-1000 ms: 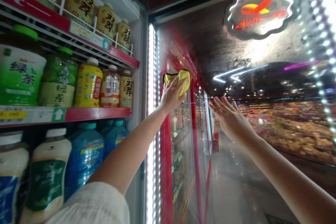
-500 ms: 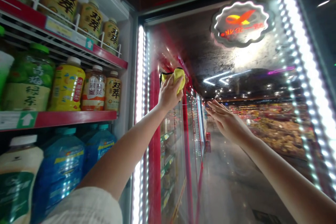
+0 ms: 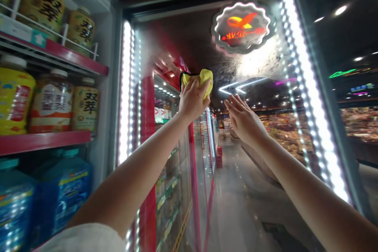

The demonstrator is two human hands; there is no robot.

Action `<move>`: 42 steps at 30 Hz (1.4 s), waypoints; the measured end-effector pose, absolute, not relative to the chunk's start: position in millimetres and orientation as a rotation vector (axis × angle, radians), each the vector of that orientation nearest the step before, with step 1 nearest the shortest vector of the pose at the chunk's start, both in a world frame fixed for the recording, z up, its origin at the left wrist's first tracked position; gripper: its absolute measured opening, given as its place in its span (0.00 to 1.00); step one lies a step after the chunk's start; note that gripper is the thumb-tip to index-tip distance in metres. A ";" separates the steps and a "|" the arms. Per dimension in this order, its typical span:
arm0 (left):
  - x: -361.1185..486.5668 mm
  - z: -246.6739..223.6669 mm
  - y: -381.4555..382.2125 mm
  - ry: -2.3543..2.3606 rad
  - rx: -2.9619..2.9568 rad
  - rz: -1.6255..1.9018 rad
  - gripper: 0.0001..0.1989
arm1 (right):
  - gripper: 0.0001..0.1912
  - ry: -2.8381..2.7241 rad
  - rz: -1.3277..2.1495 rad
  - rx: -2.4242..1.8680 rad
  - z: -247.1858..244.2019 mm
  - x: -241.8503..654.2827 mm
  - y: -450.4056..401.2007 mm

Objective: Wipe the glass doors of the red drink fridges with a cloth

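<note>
A glass door (image 3: 236, 189), edged with bright light strips, stands open before me. My left hand (image 3: 193, 98) is wrapped round a yellow cloth (image 3: 206, 78) with a dark edge and presses it to the upper part of the glass. To its right, my right hand (image 3: 245, 121) is held up by the glass with fingers stretched out and nothing in it. Whether its palm touches the pane cannot be made out. A round sign (image 3: 242, 27) with a scalloped, lit border sits on the door above both hands.
Shelves at the left hold yellow-labelled bottles (image 3: 84, 106) and large blue bottles (image 3: 72, 193). The door's frame (image 3: 320, 98) rises at the right. Through the glass show more coolers, a shop aisle and displays of goods.
The view has turned right, so shelves and door have shifted left in the picture. My left hand with the cloth sits farther right on the glass. My right hand remains raised and spread.
</note>
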State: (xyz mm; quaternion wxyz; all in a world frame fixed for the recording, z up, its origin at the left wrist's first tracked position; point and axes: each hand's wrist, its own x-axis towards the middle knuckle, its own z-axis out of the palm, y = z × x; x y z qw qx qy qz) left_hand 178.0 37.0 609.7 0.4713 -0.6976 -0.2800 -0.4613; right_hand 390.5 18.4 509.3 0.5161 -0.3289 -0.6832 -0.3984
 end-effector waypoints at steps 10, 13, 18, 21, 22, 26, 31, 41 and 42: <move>235.8 647.1 42.1 -0.706 -1.660 -1.365 0.29 | 0.30 -1.580 -1.027 -0.846 511.7 453.2 -3.1; 260.7 632.7 39.6 -0.654 -1.726 -1.229 0.30 | 0.30 -1.576 -1.054 -0.883 508.8 470.6 -5.5; 249.3 616.6 30.8 -0.648 -1.787 -1.033 0.30 | 0.29 -1.576 -1.083 -0.928 500.0 501.3 -5.0; 264.0 634.3 33.5 -0.707 -1.701 -1.232 0.29 | 0.29 -1.545 -1.070 -0.941 503.3 520.2 -0.9; 276.0 639.8 35.4 -0.709 -1.671 -1.302 0.29 | 0.29 -1.530 -1.061 -0.945 505.8 525.6 0.8; 327.2 636.2 38.9 -0.641 -1.669 -1.299 0.31 | 0.30 -1.508 -1.046 -0.945 514.1 541.0 5.9; 327.2 611.1 32.4 -0.546 -1.855 -0.928 0.32 | 0.32 -1.543 -1.066 -0.967 512.3 555.6 6.2; 404.0 629.5 42.8 -0.649 -1.733 -1.297 0.30 | 0.27 -1.566 -1.090 -0.986 513.8 586.3 7.7; 410.1 623.1 44.5 -0.611 -1.765 -1.240 0.30 | 0.27 -1.569 -1.094 -0.982 512.5 589.3 7.3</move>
